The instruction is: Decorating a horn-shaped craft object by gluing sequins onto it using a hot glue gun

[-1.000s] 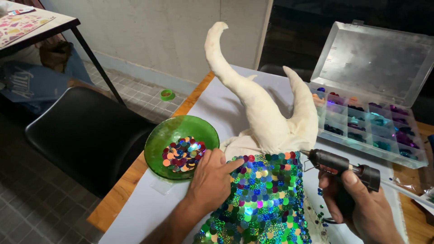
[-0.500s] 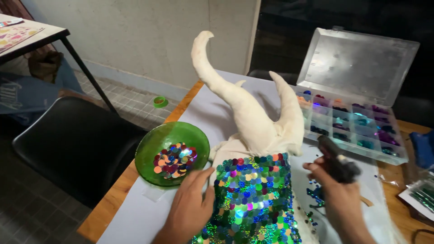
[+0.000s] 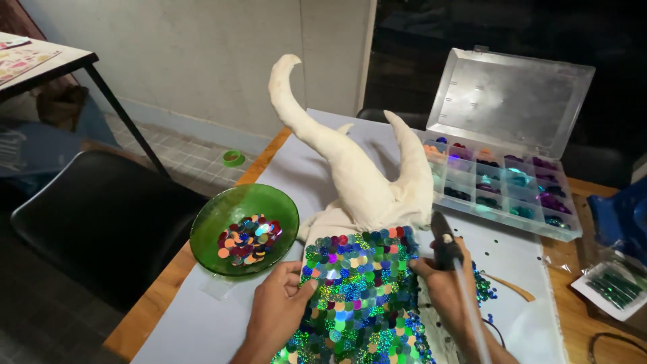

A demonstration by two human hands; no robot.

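The mermaid-tail form (image 3: 364, 195) is lying on the pale sheet (image 3: 216, 323) that is covering the wooden table (image 3: 162, 296), between a green glass bowl of loose sequins (image 3: 244, 229) and an open clear compartment box (image 3: 502, 182). Its long axis is running from the near edge of the table away toward the wall, leaning slightly left. The two bare white flukes are pointing up and away, the longer one curling toward the upper left, while the wider end, coated in green, blue and pink sequins (image 3: 357, 290), is pointing back toward the person.

The right hand (image 3: 441, 283) is closing around a black glue gun (image 3: 445, 246), holding it nearly upright at the right edge of the sequin band, its tip pointing up and away. The left hand (image 3: 280, 303) is resting half open, fingers curled against the left edge of the sequined part and steadying it, gripping nothing.

The likely trouble is the hot tip: with the hand sitting this close to the sequins, it could be brushing finished scales and dulling or warping them, or trailing glue threads across them. The cord running down past the wrist could be dragging over the loose sequins (image 3: 482, 286) lying beside the form. The bowl is sitting close to the table's left edge, so a nudge from the left forearm could be tipping it off.
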